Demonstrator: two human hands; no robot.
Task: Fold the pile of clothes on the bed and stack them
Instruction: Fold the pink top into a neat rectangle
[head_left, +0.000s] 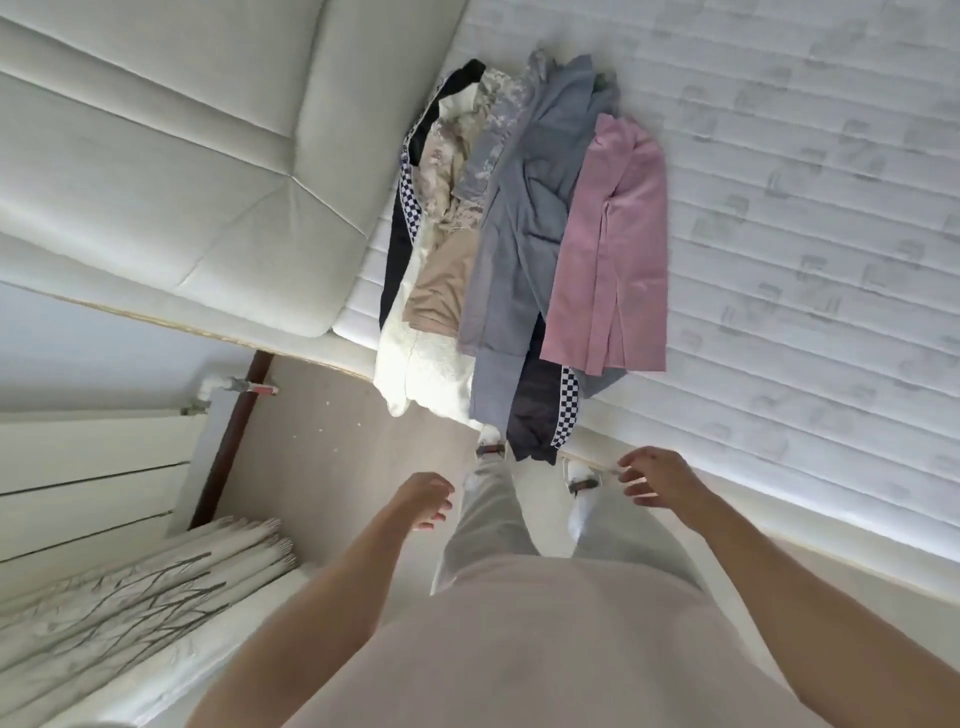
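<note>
Pile of clothes (498, 249) lay at 12 o'clock on bed (779, 208), hanging over edge | left hand (423, 501), right hand (652, 475): fingers loose, held nothing | risk: overhanging pieces could slide to floor (332, 415) if pulled.

One view only, worn on your head, tipped steeply down past your own torso and legs. You're standing close by the edge of the white quilted mattress (779, 208), which fills the upper right. The wide lens bends its lines; the beige floor (332, 441) lies left of the mattress.
</note>
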